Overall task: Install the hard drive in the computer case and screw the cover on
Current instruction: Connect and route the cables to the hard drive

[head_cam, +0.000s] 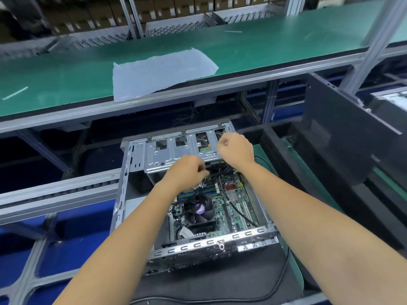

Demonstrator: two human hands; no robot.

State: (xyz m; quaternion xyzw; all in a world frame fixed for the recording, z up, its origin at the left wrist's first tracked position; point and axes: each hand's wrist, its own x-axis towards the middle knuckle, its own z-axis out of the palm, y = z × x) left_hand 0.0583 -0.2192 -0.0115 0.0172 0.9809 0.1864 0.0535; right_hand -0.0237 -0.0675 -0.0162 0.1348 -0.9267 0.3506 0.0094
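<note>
Your arms stretched over open computer case point(123, 194). Your left hand point(187, 170) pinches black cables point(199, 190) beside drive cage point(171, 150). Your right hand point(235, 148) fisted above cage's right end; can't tell whether it holds anything.

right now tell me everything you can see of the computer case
The computer case is bare silver metal, lying on its side with the cover off. Inside show a green board, a black fan and black cables. A metal drive cage fills the far end. The left hand pinches cables beside the cage; the right hand, fingers curled, is over the cage's right end. The case rests on a dark mat.
</note>
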